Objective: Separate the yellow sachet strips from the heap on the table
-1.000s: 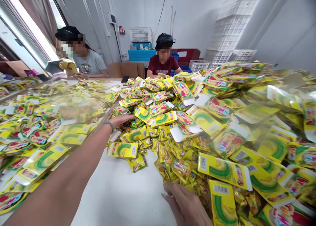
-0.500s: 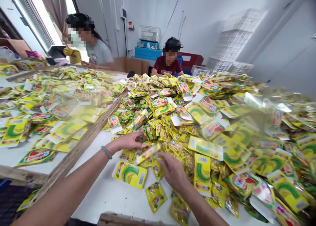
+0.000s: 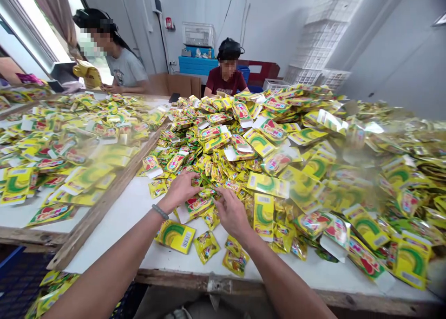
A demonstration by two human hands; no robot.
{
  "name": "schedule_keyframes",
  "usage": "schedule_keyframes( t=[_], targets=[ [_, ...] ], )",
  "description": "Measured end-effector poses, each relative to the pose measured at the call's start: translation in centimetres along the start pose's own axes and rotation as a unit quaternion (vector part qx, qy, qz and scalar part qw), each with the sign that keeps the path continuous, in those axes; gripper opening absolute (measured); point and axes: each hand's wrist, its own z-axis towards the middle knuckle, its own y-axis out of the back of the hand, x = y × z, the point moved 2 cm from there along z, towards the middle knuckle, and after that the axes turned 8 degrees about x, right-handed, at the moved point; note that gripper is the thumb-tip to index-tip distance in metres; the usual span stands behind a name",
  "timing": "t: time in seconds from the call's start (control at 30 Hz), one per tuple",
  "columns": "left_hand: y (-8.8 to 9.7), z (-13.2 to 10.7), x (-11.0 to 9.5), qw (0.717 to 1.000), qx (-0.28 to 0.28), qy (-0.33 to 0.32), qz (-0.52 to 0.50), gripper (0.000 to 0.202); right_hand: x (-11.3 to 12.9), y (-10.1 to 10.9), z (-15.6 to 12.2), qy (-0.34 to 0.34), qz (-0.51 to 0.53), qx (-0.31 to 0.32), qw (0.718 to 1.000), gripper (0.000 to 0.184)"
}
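Observation:
My left hand (image 3: 181, 188) reaches over the near edge of a heap of small yellow candy packets (image 3: 209, 166), thumb and forefinger apart. Facing it, my right hand (image 3: 232, 211) has its fingers stretched toward the same packets, thumb a little apart. A small green-and-yellow packet (image 3: 208, 192) lies between the fingertips; I see no firm grip on it. Just below, a yellow carton with red and green print (image 3: 195, 205) lies partly under my hands. Nearer me are a flat yellow carton (image 3: 175, 236) and a loose yellow packet (image 3: 206, 247).
Cartons and packets (image 3: 313, 170) spread across the right of the white table. A wooden strip (image 3: 114, 189) divides it from another carton pile (image 3: 69, 147) on the left. Two people (image 3: 228, 77) sit across the table. White crates (image 3: 310, 45) are stacked behind.
The small carton that was between both hands now lies on the table under them. Both hands have moved forward onto the loose packets. The camera view has shifted slightly.

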Motion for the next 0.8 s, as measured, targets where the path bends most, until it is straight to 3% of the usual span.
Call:
schedule_keyframes(
  t=[0.1,0.2,0.3,0.43,0.53,0.63,0.73,0.8],
  targets=[
    [-1.0,-1.0,0.5,0.998,0.003,0.002,-0.070,0.033,0.4,-0.2,0.2,0.022,-0.046,0.023,0.998,0.043],
    [-1.9,-2.2,1.0,0.972,-0.017,0.023,-0.234,0.028,0.7,-0.8,0.6,0.052,-0.096,0.079,0.991,0.048],
    [-3.0,-3.2,0.9,0.929,-0.046,0.025,-0.365,0.032,0.6,-1.3,1.0,0.054,-0.125,0.118,0.984,0.036],
    [-4.1,-3.8,0.9,0.887,-0.069,0.056,-0.454,0.054,-0.1,-1.2,1.4,0.058,-0.123,0.100,0.986,0.018],
    [-4.1,-3.8,1.5,0.896,-0.084,0.091,-0.425,0.051,-0.9,-0.5,1.5,0.036,-0.082,0.034,0.995,0.024],
    [-3.2,-4.0,1.9,0.946,-0.114,0.113,-0.280,0.037,-1.7,0.4,1.4,-0.068,0.002,-0.039,0.997,0.025],
    [-1.9,-4.7,1.1,0.964,-0.205,0.086,-0.145,0.034,-2.1,0.4,1.3,-0.147,0.145,-0.026,0.978,0.023],
    [-1.6,-5.3,-0.1,0.962,-0.225,0.046,-0.147,0.036,-1.9,0.0,1.3,-0.168,0.263,0.007,0.950,0.024]
  ],
)
